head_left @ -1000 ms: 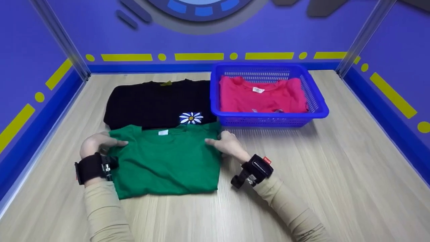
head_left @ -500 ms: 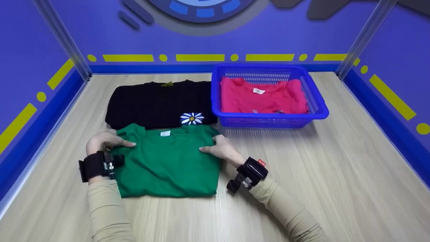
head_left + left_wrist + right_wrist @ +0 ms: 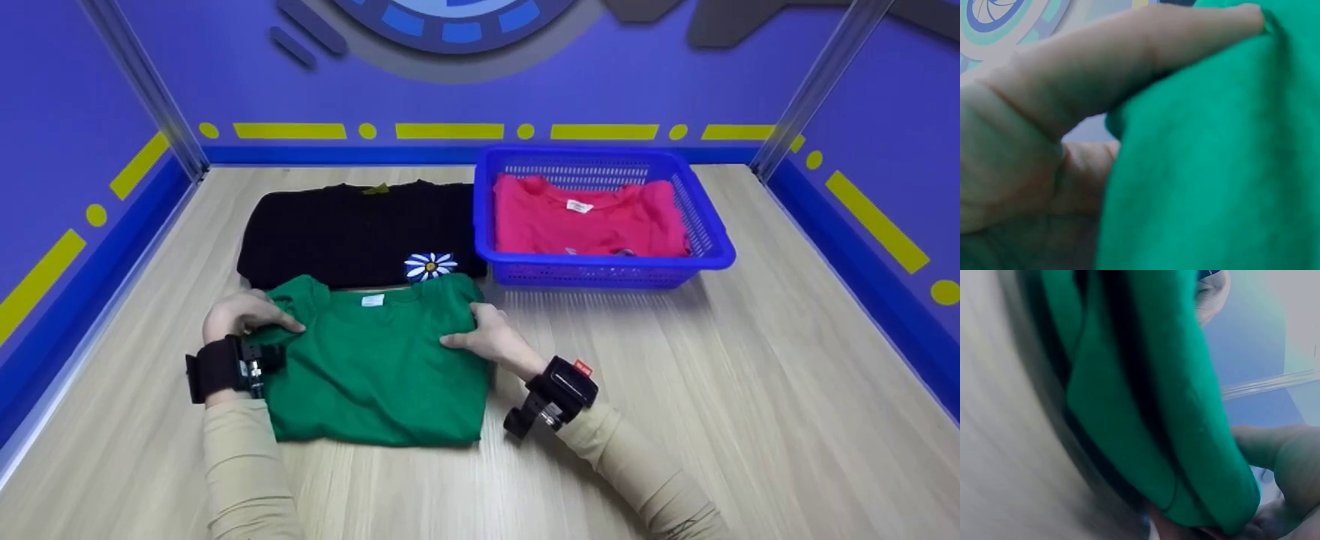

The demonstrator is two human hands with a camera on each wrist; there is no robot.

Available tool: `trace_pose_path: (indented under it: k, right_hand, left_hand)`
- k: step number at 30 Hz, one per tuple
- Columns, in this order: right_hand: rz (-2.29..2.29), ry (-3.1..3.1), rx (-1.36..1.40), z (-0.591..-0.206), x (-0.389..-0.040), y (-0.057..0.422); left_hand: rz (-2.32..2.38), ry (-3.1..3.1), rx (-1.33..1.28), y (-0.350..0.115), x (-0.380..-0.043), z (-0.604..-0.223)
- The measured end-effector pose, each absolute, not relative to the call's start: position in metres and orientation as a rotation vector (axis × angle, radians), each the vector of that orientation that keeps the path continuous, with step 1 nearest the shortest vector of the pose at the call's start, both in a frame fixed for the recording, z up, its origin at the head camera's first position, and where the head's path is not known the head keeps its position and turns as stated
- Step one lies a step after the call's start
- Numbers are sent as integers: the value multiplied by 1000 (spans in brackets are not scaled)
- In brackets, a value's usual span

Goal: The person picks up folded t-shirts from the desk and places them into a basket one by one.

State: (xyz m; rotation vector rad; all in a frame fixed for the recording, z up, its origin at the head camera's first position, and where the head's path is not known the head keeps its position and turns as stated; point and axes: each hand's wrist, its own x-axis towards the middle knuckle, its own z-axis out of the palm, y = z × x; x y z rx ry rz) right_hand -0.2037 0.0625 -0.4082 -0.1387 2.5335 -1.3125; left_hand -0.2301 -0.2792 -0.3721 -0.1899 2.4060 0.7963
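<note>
A folded green T-shirt (image 3: pixel 382 367) with a white neck label lies in front of the black shirt, its collar side away from me. My left hand (image 3: pixel 247 313) grips its left edge, thumb on top and the other fingers underneath. At the opposite edge my right hand (image 3: pixel 495 337) holds the cloth the same way. In the left wrist view the thumb (image 3: pixel 1145 50) presses on the green fabric (image 3: pixel 1213 152). The right wrist view shows the shirt's folded layers (image 3: pixel 1179 405) in the right hand (image 3: pixel 1297 467), with the lower fingers partly hidden.
Behind the green shirt lies a folded black shirt (image 3: pixel 337 232) with a daisy print. A blue plastic basket (image 3: pixel 607 261) stands at the back right, holding a folded pink shirt (image 3: pixel 592 225). Blue printed panels (image 3: pixel 480 97) wall in the wooden table (image 3: pixel 750 390).
Both hands have moved slightly inward along the green shirt's edges. Its upper corners have bunched up and been drawn closer together. The black shirt and the basket have stayed put.
</note>
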Motion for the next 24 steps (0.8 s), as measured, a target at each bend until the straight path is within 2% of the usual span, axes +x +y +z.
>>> trace_pose_path:
  k: [14,24]
  right_hand:
    - [-1382,2657,-434,-386,-195,65]
    - [-1543,2715,-520,-369,-200,78]
  left_hand:
    - [920,2460,-121,-276,-213,-346]
    - [1016,2548,-121,-269,-200,-319]
